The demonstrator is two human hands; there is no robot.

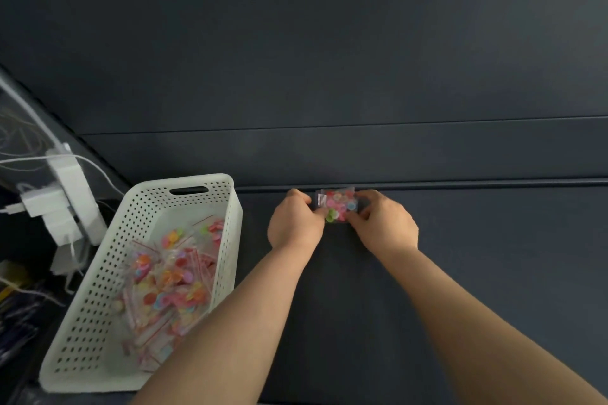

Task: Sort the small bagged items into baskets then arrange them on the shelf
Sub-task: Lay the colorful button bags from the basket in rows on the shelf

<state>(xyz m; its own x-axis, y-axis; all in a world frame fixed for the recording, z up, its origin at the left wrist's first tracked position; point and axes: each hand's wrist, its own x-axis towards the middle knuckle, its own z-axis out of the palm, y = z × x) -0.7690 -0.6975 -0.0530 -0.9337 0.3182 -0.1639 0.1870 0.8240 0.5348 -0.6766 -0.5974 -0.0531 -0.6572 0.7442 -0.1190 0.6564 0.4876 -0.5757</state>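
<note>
Bag of colourful buttons [336,205], small and clear, is being held low near the back edge of the dark shelf board [477,256]. The left hand [296,220] is pinching its left end and the right hand [383,223] is pinching its right end, with fingers curled. At the board's left edge a white perforated basket [98,289] is holding many similar button bags [171,279]. Beyond the basket, white chargers [65,204] are hanging with their cables.

Stockroom or shop back corner, by the look of it: dark slate-blue shelving [460,273] runs the full width, a white perforated basket [95,293] sits heaped with small clear bags of bright buttons [171,279], and a cluster of white plug adapters [65,197] crowds the left edge.
</note>
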